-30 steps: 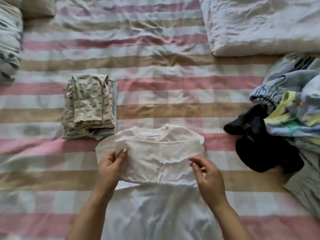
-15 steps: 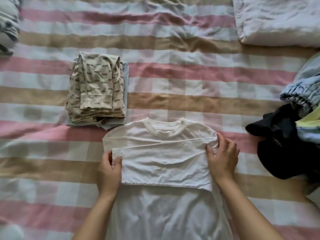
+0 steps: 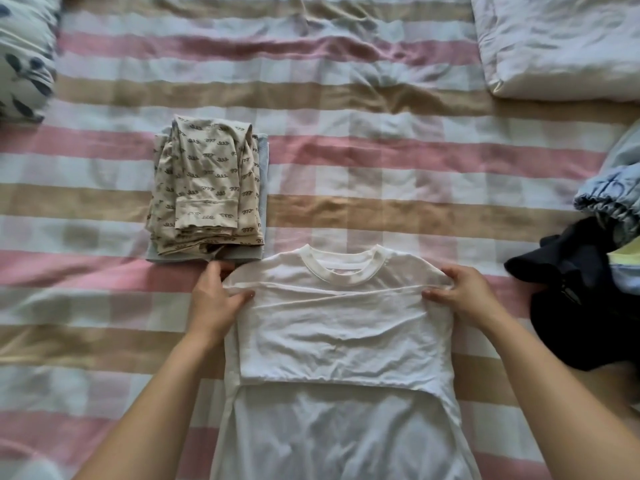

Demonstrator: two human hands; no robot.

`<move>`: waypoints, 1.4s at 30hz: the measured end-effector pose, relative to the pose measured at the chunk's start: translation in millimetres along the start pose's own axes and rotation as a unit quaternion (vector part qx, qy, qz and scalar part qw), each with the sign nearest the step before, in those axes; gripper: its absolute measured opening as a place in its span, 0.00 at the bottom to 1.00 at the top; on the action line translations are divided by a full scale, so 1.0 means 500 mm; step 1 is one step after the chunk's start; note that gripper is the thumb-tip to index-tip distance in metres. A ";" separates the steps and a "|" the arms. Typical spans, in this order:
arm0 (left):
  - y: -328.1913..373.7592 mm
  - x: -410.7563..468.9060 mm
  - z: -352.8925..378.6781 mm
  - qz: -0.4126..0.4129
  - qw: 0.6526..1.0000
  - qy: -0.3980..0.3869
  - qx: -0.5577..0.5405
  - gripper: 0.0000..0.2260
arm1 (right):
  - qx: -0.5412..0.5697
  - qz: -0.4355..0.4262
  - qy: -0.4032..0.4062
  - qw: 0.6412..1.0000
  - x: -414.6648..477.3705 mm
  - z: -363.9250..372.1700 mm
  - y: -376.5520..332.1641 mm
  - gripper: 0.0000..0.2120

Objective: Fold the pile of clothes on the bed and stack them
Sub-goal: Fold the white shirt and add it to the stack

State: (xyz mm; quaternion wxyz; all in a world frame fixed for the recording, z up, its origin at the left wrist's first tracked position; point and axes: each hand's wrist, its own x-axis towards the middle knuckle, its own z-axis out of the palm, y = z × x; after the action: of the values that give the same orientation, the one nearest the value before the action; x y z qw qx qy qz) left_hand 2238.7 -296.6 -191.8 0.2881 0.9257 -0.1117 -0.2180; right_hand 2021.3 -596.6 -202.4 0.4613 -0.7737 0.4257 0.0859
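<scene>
White t-shirt (image 3: pixel 346 334) is laid out flat on the bed (image 3: pixel 381 161), front and centre, collar pointing away from the person, with the lower part running off the near edge of the view. A section is folded over across the chest, so there's a doubled-up band in the middle. Both hands are on the white t-shirt at the shoulders, well apart. The left hand (image 3: pixel 216 299) grips the left shoulder edge with the thumb on top of the fold. The right hand (image 3: pixel 464 292) pinches the right shoulder edge, fingers curled down onto the fabric.

Just up and left of the shirt, close to its shoulder, sits the folded stack (image 3: pixel 207 216). It's a beige patterned garment (image 3: pixel 204 168) on top of a light blue folded piece (image 3: pixel 264 157) that only peeks out at the side and underneath. Over at the right edge, not folded, there's a dark navy garment (image 3: pixel 581 306) with a light blue gathered-edge piece (image 3: pixel 606 199) behind it. The bed is covered in pink, tan and white checks. A white pillow (image 3: pixel 561 43) lies at the far right corner and a leaf-print pillow (image 3: pixel 24 53) at the far left
</scene>
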 end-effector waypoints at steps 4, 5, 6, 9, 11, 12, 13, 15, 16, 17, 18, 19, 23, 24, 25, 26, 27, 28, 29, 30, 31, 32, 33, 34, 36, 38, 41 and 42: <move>0.023 0.003 0.007 0.008 0.995 -0.038 -0.092 0.11 | -0.039 -0.002 0.055 0.998 0.018 -0.032 -0.001 0.10; 0.038 0.009 0.015 0.018 0.992 -0.046 -0.119 0.09 | -0.043 -0.005 0.073 0.996 0.027 -0.049 -0.003 0.10; 0.056 0.016 0.023 0.025 0.988 -0.049 -0.142 0.08 | -0.051 -0.012 0.098 0.994 0.037 -0.067 -0.005 0.10; 0.103 0.051 0.054 0.030 0.984 -0.051 -0.171 0.06 | -0.095 -0.021 0.136 0.986 0.067 -0.111 -0.003 0.10; 0.117 0.073 0.066 0.024 0.985 -0.064 -0.155 0.07 | -0.093 -0.008 0.097 0.991 0.079 -0.116 0.000 0.14; 0.121 0.080 0.069 0.021 0.984 -0.076 -0.160 0.09 | -0.087 -0.003 0.076 0.993 0.081 -0.114 0.003 0.17; 0.121 0.085 0.069 0.019 0.982 -0.087 -0.167 0.10 | -0.082 -0.002 0.065 0.995 0.080 -0.110 0.005 0.17; 0.115 0.083 0.059 0.030 0.983 -0.096 -0.155 0.08 | -0.065 -0.010 0.081 0.995 0.068 -0.104 0.012 0.13; 0.109 0.078 0.052 0.037 0.983 -0.098 -0.151 0.06 | -0.048 -0.015 0.099 0.994 0.057 -0.102 0.014 0.11; 0.102 0.070 0.043 0.042 0.981 -0.099 -0.159 0.05 | -0.023 -0.020 0.116 0.993 0.041 -0.100 0.017 0.09; 0.094 0.059 0.034 0.047 0.979 -0.100 -0.172 0.04 | -0.003 -0.026 0.128 0.991 0.023 -0.098 0.020 0.07; 0.087 0.043 0.025 0.052 0.977 -0.098 -0.180 0.03 | 0.006 -0.033 0.137 0.990 -0.001 -0.096 0.023 0.05; 0.060 -0.041 -0.014 0.108 0.981 -0.075 -0.145 0.05 | 0.000 -0.066 0.144 0.987 -0.119 -0.084 0.040 0.05; 0.053 -0.069 -0.025 0.133 0.981 -0.068 -0.124 0.05 | -0.026 -0.082 0.152 0.985 -0.155 -0.081 0.045 0.06; 0.047 -0.097 -0.036 0.165 0.979 -0.059 -0.105 0.04 | -0.056 -0.102 0.162 0.980 -0.189 -0.079 0.049 0.06; 0.040 -0.123 -0.047 0.198 0.975 -0.049 -0.090 0.05 | -0.075 -0.123 0.173 0.974 -0.220 -0.078 0.054 0.06; 0.033 -0.154 -0.059 0.224 0.970 -0.043 -0.078 0.06 | -0.084 -0.139 0.181 0.970 -0.256 -0.078 0.059 0.06; 0.025 -0.184 -0.071 0.242 0.967 -0.043 -0.068 0.07 | -0.086 -0.150 0.184 0.968 -0.289 -0.077 0.065 0.05; 0.014 -0.213 -0.081 0.253 0.964 -0.046 -0.060 0.08 | -0.087 -0.157 0.184 0.966 -0.323 -0.076 0.074 0.05; 0.000 -0.241 -0.088 0.260 0.963 -0.051 -0.053 0.09 | -0.090 -0.163 0.180 0.966 -0.354 -0.073 0.086 0.06; -0.018 -0.266 -0.090 0.262 0.962 -0.059 -0.043 0.10 | -0.098 -0.164 0.172 0.966 -0.380 -0.068 0.101 0.07; -0.037 -0.292 -0.088 0.259 0.963 -0.071 -0.025 0.10 | -0.108 -0.159 0.160 0.968 -0.406 -0.059 0.120 0.09; -0.057 -0.314 -0.081 0.253 0.964 -0.083 -0.004 0.11 | -0.123 -0.153 0.148 0.969 -0.425 -0.046 0.139 0.12; -0.078 -0.337 -0.071 0.241 0.966 -0.098 0.014 0.12 | -0.142 -0.148 0.134 0.970 -0.443 -0.030 0.160 0.15; -0.114 -0.372 -0.045 0.224 0.966 -0.126 0.034 0.13 | -0.166 -0.137 0.115 0.970 -0.468 0.004 0.196 0.18; -0.146 -0.400 -0.018 0.240 0.960 -0.135 0.051 0.12 | -0.184 -0.134 0.113 0.967 -0.486 0.036 0.231 0.19; -0.176 -0.422 0.005 0.264 0.952 -0.131 0.080 0.12 | -0.202 -0.123 0.122 0.964 -0.500 0.064 0.268 0.16; -0.179 -0.427 0.008 0.273 0.948 -0.132 0.096 0.12 | -0.208 -0.119 0.121 0.963 -0.503 0.069 0.273 0.15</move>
State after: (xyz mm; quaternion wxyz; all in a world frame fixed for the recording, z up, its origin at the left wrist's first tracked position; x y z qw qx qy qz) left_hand 2056.4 -155.2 -174.8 0.2295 0.8461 -0.4173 -0.2394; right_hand 1773.1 -452.9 -176.9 0.2422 -0.9023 0.3560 0.0226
